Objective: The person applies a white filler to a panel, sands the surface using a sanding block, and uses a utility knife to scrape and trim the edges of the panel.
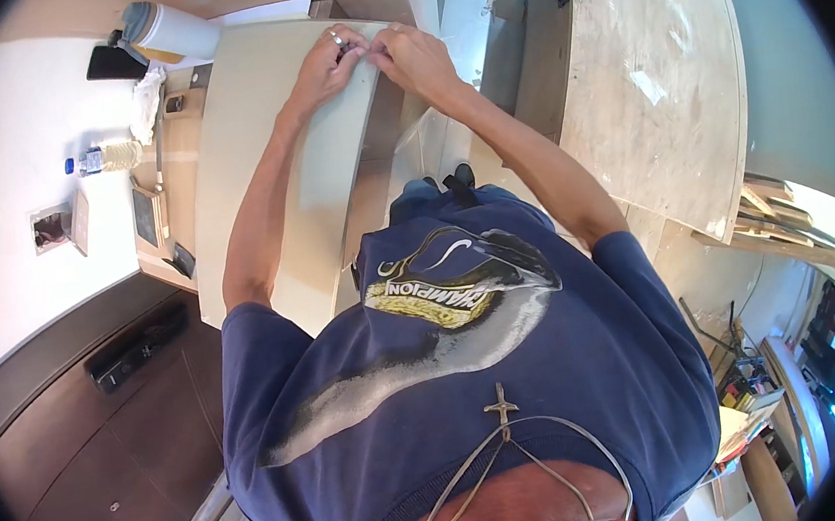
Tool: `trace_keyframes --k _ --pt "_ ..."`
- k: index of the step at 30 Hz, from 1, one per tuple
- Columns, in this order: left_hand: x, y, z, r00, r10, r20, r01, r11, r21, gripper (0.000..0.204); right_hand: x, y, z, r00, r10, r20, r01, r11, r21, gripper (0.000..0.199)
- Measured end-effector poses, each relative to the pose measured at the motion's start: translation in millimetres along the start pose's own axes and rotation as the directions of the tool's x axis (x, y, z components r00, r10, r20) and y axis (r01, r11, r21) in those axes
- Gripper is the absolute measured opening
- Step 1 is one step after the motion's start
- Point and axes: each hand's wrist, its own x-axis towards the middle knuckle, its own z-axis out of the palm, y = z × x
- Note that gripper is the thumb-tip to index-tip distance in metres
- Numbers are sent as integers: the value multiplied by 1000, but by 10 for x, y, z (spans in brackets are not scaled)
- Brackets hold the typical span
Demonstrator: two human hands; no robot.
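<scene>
A long pale board (251, 146) lies on my left side, its right edge running away from me. Over its far right corner, my left hand (330, 66), with a ring on one finger, is closed with thumb and fingertips pressed together. Meeting it there is my right hand (415, 62), its fingers pinched and the fingertips almost touching the left ones. Whatever lies between the fingertips is too small to make out. Both forearms reach forward, the left one passing above the board's surface.
Behind the board's far left corner lies a white container with a grey lid (176, 32). A clear plastic bottle (116, 156) is by the left wall, near an open wall box (52, 227). To the right stands a paint-spotted wooden cabinet (657, 87). Wood strips (785, 210) are stacked beyond it.
</scene>
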Motion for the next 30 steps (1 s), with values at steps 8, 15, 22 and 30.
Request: trace_keyframes --k 8,15,22,30 --pt "-19 -47 40 975 -149 -162 111 968 -225 15 370 -115 -71 889 261 375 -204 961 -185 27" --pt "-17 -222 25 909 -214 -357 37 896 -442 21 460 -153 50 914 219 341 -114 946 -303 22" --pt "-192 -60 94 900 -249 -359 199 965 -169 22 490 -186 -167 650 496 576 -740 586 331 15" --pt "-299 449 471 844 -128 -520 372 840 396 23 707 -96 -347 739 230 634 -389 913 122 17"
